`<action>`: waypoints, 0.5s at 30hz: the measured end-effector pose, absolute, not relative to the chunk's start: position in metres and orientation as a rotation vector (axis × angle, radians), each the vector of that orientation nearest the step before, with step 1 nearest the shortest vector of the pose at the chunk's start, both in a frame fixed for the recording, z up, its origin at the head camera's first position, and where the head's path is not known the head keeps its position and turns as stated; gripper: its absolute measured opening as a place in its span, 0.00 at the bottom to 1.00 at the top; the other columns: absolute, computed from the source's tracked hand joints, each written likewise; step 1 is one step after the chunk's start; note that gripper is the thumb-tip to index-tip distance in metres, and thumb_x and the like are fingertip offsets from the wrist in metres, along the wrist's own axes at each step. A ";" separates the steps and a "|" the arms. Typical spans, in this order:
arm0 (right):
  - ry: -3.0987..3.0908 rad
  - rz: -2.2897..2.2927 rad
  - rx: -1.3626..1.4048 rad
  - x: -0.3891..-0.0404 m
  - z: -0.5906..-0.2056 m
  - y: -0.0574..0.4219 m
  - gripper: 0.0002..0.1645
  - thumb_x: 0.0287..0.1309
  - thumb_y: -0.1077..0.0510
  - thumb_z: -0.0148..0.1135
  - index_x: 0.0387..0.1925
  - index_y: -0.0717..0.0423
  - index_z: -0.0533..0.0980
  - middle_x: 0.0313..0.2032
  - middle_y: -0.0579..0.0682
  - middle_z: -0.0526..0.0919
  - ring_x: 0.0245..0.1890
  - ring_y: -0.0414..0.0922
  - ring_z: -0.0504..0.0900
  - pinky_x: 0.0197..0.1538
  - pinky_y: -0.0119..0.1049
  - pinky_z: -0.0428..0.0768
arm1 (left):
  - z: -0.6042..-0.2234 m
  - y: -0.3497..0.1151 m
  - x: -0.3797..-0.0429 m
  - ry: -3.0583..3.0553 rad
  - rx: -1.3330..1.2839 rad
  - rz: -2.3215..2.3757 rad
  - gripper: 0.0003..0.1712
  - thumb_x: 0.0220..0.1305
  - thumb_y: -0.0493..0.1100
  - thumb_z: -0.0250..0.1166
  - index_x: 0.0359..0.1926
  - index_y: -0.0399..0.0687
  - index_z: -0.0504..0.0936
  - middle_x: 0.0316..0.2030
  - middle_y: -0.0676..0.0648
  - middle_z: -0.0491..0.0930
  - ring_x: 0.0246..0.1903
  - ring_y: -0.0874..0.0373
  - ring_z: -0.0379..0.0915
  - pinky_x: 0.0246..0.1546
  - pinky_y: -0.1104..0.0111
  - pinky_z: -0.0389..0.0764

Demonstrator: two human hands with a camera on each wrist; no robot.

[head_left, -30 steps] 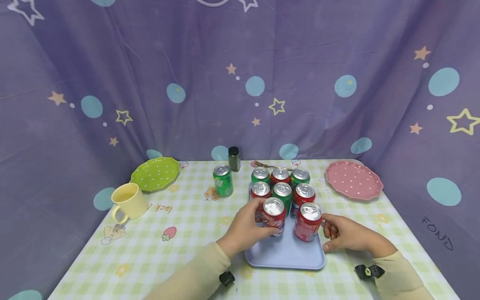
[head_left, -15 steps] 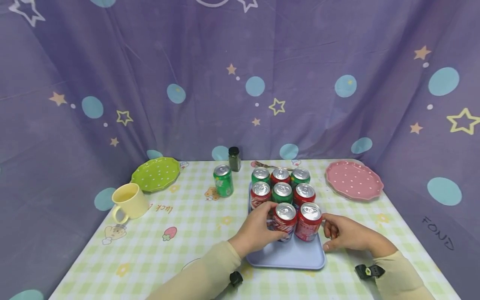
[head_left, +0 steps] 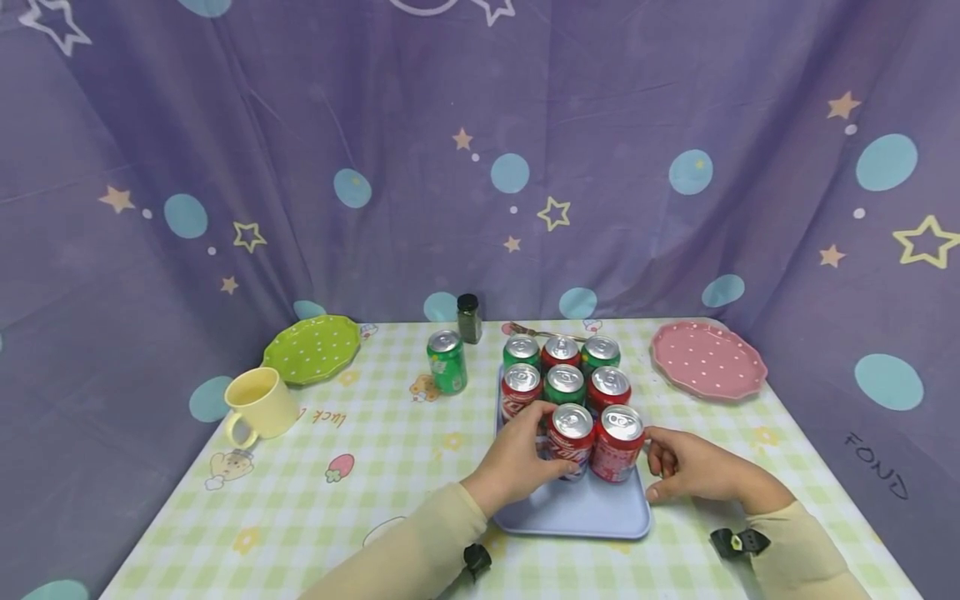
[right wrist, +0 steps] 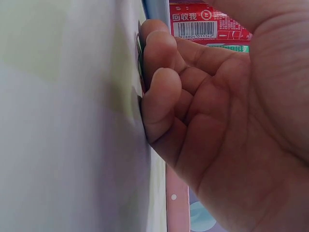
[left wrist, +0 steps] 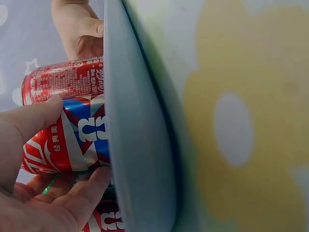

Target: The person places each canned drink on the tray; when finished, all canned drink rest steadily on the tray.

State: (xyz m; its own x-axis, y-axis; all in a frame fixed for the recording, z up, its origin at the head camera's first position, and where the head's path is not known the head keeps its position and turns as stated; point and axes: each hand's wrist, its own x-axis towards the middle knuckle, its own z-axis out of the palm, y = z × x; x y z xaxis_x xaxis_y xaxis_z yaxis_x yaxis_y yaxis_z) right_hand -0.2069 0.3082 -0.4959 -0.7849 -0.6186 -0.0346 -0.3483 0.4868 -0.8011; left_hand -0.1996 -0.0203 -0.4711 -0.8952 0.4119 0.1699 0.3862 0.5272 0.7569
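My left hand (head_left: 516, 462) grips a red cola can (head_left: 568, 442), thumb on the near side and fingers round its left. That can stands upright at the front of a light blue tray (head_left: 573, 515), side by side with another red can (head_left: 617, 454). In the left wrist view, the thumb lies across the held can (left wrist: 72, 133). Just off the tray's right edge rests my right hand (head_left: 693, 468), loosely curled and holding nothing, fingertips close to the second red can. In the right wrist view its fingers (right wrist: 161, 96) lie low at the tablecloth.
Behind them on the tray, several red and green cans (head_left: 565, 385) stand in rows. A lone green can (head_left: 447, 367), a dark-capped jar (head_left: 468, 321) and a fork (head_left: 547, 332) lie beyond. Left are a yellow mug (head_left: 266, 404) and green plate (head_left: 311, 350); right, a pink plate (head_left: 708, 362).
My left hand has moved the red can rightward and slightly nearer on the tray, up beside the other front can. My right hand has stayed in place.
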 end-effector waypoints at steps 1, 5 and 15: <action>2.417 -1.195 -0.814 -0.207 -0.496 0.308 0.30 0.48 0.54 0.84 0.44 0.61 0.72 0.30 0.55 0.78 0.28 0.39 0.76 0.30 0.32 0.77 | -0.471 -0.020 -0.199 2.725 0.711 1.329 0.45 0.54 0.47 0.84 0.69 0.50 0.70 0.62 0.52 0.77 0.58 0.60 0.76 0.59 0.67 0.80; 2.413 -1.197 -0.809 -0.208 -0.497 0.309 0.31 0.48 0.54 0.84 0.45 0.60 0.72 0.31 0.55 0.78 0.28 0.40 0.76 0.29 0.32 0.77 | -0.471 -0.020 -0.199 2.756 0.720 1.300 0.46 0.54 0.48 0.84 0.70 0.50 0.69 0.62 0.51 0.77 0.60 0.59 0.75 0.61 0.66 0.79; 2.412 -1.199 -0.820 -0.207 -0.495 0.308 0.30 0.49 0.55 0.84 0.45 0.60 0.72 0.30 0.54 0.78 0.28 0.40 0.76 0.29 0.32 0.77 | -0.456 -0.029 -0.194 2.760 0.800 1.299 0.51 0.53 0.51 0.85 0.72 0.49 0.67 0.61 0.49 0.77 0.59 0.57 0.76 0.62 0.63 0.79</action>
